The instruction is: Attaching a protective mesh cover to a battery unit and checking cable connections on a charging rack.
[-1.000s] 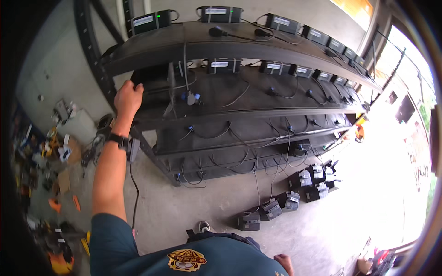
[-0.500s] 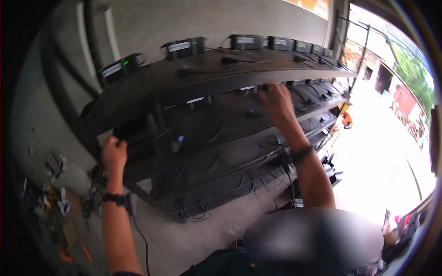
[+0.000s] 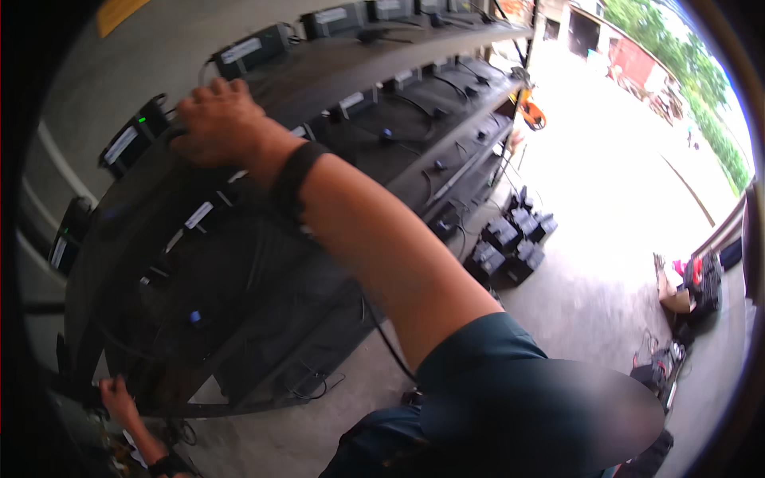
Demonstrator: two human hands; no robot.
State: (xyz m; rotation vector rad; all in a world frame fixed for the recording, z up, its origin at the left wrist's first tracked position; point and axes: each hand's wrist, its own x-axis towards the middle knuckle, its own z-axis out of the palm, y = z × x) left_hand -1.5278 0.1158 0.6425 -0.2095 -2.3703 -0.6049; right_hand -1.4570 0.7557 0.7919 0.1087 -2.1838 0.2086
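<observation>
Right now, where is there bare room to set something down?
Widest is the concrete floor between the clustered black boxes and the clutter at far right. It is crowded at those boxes, packed close together, and along the back of the top shelf, lined with black units; the right hand is at that shelf.

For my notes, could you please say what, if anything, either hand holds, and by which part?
It cannot be told: the right hand at the top shelf and the left hand at the rack both hide their grip.

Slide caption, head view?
Right hand at the top shelf, left hand lower by the rack, black boxes on top.
</observation>
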